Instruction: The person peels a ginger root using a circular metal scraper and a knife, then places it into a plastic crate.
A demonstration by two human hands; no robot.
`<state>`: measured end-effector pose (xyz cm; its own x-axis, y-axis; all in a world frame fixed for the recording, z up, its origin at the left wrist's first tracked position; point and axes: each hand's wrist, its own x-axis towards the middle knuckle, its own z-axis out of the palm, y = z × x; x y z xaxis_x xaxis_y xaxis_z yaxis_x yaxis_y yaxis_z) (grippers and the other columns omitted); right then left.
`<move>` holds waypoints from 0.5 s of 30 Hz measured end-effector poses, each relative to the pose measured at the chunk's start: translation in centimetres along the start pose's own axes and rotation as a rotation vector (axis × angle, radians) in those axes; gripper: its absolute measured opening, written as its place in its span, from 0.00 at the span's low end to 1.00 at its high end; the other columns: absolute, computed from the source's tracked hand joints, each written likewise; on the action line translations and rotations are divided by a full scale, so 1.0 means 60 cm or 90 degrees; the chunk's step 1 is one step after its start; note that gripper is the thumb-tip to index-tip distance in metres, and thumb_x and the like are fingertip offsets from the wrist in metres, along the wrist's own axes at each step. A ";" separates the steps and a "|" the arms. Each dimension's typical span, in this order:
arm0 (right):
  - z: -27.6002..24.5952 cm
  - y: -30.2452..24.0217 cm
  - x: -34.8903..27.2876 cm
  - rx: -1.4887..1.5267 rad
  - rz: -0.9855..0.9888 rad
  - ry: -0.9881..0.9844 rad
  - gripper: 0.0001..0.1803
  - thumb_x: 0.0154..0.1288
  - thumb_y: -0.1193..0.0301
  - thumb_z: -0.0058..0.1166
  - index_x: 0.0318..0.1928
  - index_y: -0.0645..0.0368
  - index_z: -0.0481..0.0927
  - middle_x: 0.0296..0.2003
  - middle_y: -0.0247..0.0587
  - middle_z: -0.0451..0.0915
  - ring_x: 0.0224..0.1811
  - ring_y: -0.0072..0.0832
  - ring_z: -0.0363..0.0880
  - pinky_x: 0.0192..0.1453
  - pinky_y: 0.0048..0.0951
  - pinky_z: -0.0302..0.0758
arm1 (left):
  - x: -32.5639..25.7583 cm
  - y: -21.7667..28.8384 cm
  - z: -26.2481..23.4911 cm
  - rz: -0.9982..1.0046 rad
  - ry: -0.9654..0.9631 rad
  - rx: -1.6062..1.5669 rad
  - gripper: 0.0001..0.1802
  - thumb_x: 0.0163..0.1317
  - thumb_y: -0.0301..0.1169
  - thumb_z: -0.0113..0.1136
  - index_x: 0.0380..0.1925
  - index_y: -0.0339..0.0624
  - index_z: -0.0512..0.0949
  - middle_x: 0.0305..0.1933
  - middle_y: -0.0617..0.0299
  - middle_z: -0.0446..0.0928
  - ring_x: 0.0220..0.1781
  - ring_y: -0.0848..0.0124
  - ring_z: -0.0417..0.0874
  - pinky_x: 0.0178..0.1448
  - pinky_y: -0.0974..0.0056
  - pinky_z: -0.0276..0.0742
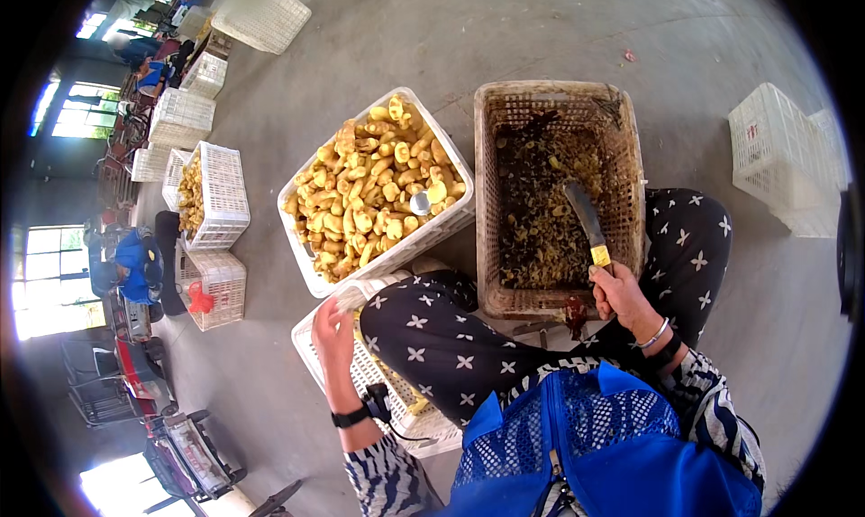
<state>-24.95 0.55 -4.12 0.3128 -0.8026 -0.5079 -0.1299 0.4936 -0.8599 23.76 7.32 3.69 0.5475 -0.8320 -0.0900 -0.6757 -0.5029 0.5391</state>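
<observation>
My right hand (620, 295) grips a knife (587, 218) by its handle, which is partly yellow. The dark blade reaches over a dirty brownish plastic crate (484, 202) that holds peelings and dark scraps. My left hand (334, 339) is raised with its fingers apart and nothing visible in it, above a white crate (441, 434) beside my leg. Yellowish pieces show inside that crate, partly hidden by my knee. Ahead and to the left, a white crate (311, 281) is heaped with ginger (369, 188). A small silvery round thing (420, 203) lies on the heap.
White crates line the left side, one with ginger (190, 197) and one with a red thing (200, 297). Another white crate (777, 148) stands at the far right. A person in blue (140, 265) and parked vehicles (194, 454) are farther left.
</observation>
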 end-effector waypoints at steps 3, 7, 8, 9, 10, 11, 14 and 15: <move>0.003 0.010 0.017 0.029 0.094 0.034 0.14 0.71 0.63 0.48 0.32 0.60 0.70 0.13 0.31 0.67 0.08 0.21 0.63 0.13 0.26 0.64 | 0.114 0.096 0.038 0.134 -0.181 -0.023 0.19 0.59 0.32 0.62 0.51 0.40 0.78 0.40 0.54 0.83 0.39 0.66 0.84 0.46 0.63 0.78; 0.015 -0.027 0.023 0.162 0.236 0.093 0.15 0.71 0.63 0.48 0.29 0.59 0.70 0.13 0.31 0.67 0.08 0.22 0.63 0.13 0.26 0.64 | 0.258 0.200 0.162 0.179 -0.377 0.032 0.15 0.57 0.37 0.63 0.43 0.43 0.82 0.39 0.55 0.83 0.38 0.66 0.83 0.45 0.62 0.78; 0.022 -0.041 0.024 0.164 0.243 0.098 0.15 0.71 0.63 0.48 0.28 0.59 0.70 0.13 0.31 0.67 0.08 0.21 0.63 0.12 0.26 0.64 | 0.285 0.190 0.199 0.074 -0.415 0.050 0.17 0.55 0.40 0.65 0.39 0.42 0.83 0.37 0.55 0.84 0.40 0.65 0.84 0.46 0.62 0.78; 0.028 -0.054 0.027 0.169 0.251 0.110 0.16 0.71 0.63 0.49 0.27 0.58 0.69 0.13 0.31 0.67 0.08 0.21 0.63 0.12 0.26 0.64 | 0.296 0.194 0.234 0.079 -0.396 0.065 0.18 0.54 0.42 0.65 0.38 0.40 0.83 0.36 0.55 0.84 0.39 0.64 0.84 0.46 0.61 0.78; 0.031 -0.059 0.029 0.172 0.257 0.125 0.17 0.71 0.63 0.49 0.26 0.58 0.69 0.13 0.31 0.67 0.08 0.21 0.63 0.12 0.26 0.64 | 0.315 0.181 0.278 0.070 -0.418 0.072 0.22 0.53 0.44 0.65 0.41 0.40 0.82 0.40 0.54 0.84 0.42 0.61 0.84 0.49 0.60 0.78; 0.028 -0.049 0.034 0.171 0.256 0.119 0.16 0.71 0.64 0.49 0.26 0.58 0.69 0.13 0.31 0.67 0.08 0.21 0.63 0.12 0.25 0.63 | 0.317 0.187 0.308 0.087 -0.383 0.157 0.23 0.52 0.45 0.66 0.43 0.41 0.82 0.43 0.53 0.83 0.44 0.60 0.83 0.50 0.60 0.77; 0.007 0.029 0.045 -0.006 0.141 0.095 0.15 0.71 0.64 0.49 0.28 0.58 0.69 0.13 0.31 0.67 0.08 0.20 0.63 0.13 0.25 0.63 | 0.313 0.177 0.371 0.076 -0.360 0.230 0.24 0.51 0.46 0.66 0.44 0.42 0.80 0.46 0.52 0.82 0.47 0.57 0.82 0.52 0.58 0.76; 0.004 0.040 0.045 -0.037 0.120 0.092 0.15 0.71 0.64 0.49 0.28 0.58 0.69 0.13 0.30 0.67 0.08 0.20 0.63 0.13 0.25 0.63 | 0.306 0.167 0.384 0.059 -0.366 0.224 0.24 0.50 0.45 0.66 0.44 0.42 0.80 0.46 0.51 0.81 0.47 0.56 0.81 0.52 0.58 0.75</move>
<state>-24.16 -0.35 -7.56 0.1402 -0.7400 -0.6578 -0.2289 0.6221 -0.7487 15.65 -18.38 -11.87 0.1960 -0.8183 -0.5404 -0.8807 -0.3892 0.2699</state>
